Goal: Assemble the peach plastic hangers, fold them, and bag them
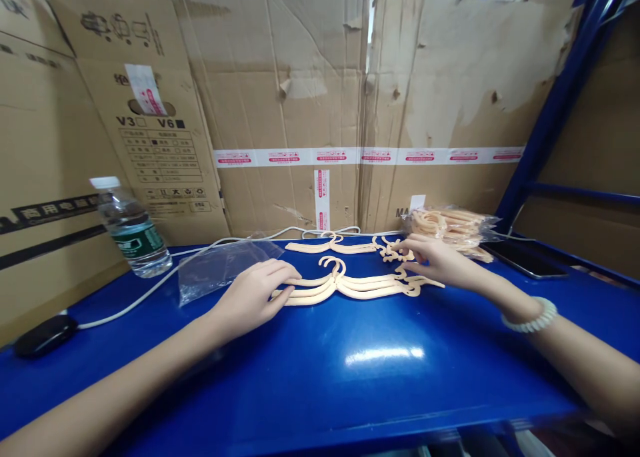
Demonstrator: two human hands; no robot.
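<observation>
Several cream-coloured hangers (pixel 367 287) lie stacked on the blue tabletop, their hooks pointing away from me. My left hand (pixel 257 294) is closed on the left end of this stack, thumb in front and fingers behind. Over the stack's right end, my right hand (pixel 433 260) reaches with bent fingers toward small curly cream pieces (pixel 393 249); whether it grips one is hard to make out. Behind the stack lie more hangers (pixel 313 247), close to those pieces.
A clear plastic bag (pixel 220 270) lies left of the hangers, with a water bottle (pixel 133 230) beyond it. Bagged cream hangers (pixel 450 225) and a phone (pixel 525 260) sit at right. A white cable (pixel 150 297) runs to a black device (pixel 45 336). Cardboard (pixel 300 110) stands behind.
</observation>
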